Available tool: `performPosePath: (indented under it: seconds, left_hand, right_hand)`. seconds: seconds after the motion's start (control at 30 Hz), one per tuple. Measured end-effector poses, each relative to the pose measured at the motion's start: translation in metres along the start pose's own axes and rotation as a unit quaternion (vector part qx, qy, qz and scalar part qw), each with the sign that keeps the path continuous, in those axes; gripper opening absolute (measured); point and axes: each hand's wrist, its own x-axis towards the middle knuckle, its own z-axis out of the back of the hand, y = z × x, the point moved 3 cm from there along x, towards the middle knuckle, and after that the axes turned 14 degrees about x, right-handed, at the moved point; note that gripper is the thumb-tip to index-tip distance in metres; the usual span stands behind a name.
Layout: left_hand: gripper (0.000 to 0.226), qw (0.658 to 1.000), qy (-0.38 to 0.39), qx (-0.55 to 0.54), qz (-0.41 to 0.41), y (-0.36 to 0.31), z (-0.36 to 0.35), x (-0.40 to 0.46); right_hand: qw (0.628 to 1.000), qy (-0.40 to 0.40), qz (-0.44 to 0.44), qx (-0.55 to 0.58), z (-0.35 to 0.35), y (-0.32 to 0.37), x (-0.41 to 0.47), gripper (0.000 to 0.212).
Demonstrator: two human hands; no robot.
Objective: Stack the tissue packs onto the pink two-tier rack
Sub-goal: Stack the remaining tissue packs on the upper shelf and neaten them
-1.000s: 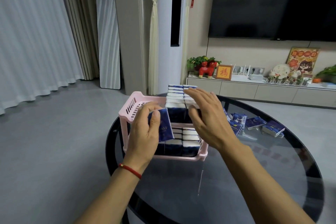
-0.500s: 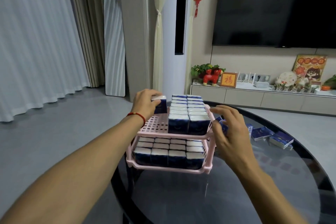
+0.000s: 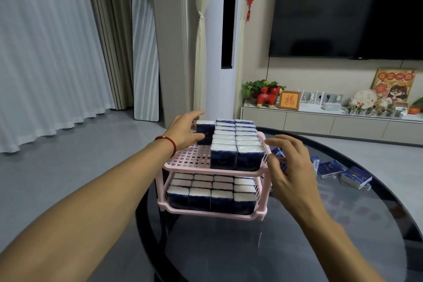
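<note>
The pink two-tier rack (image 3: 190,158) stands on a round dark glass table (image 3: 251,249). Its lower tier is packed with blue-and-white tissue packs (image 3: 210,197). Two rows of packs (image 3: 235,144) fill the right part of the upper tier. My left hand (image 3: 183,130) reaches to the back left of the upper tier and grips one upright tissue pack (image 3: 206,131) between thumb and fingers, beside those rows. My right hand (image 3: 288,165) hovers at the rack's right side with fingers spread and nothing in it.
Several loose tissue packs (image 3: 332,168) lie on the table to the right of the rack, partly hidden behind my right hand. The front left of the upper tier is bare grid. A low cabinet with ornaments (image 3: 320,119) stands beyond the table.
My left hand carried a pack from the rack's front to the back left of the upper tier. My right hand came off the stacked packs and dropped to the rack's right side.
</note>
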Motion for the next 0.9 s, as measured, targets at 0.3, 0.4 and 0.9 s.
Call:
performPosePath:
  seconds: [0.3,0.4,0.9]
  left_hand:
    - [0.031,0.959,-0.278,-0.015,-0.042,-0.038,0.041,-0.091]
    - [0.025,0.937,-0.325,-0.07,-0.109,-0.078,0.021,-0.149]
    - [0.035,0.975,0.172,-0.053,-0.134,-0.169,-0.188,-0.154]
  right_hand:
    - [0.999,-0.016,-0.042,-0.024,0.021,-0.028,-0.005,0.027]
    - [0.991,-0.029,-0.113,-0.071,0.033,-0.056,-0.011,0.029]
    - [0.905,0.166,-0.268,-0.287,0.062,-0.18,-0.032,0.074]
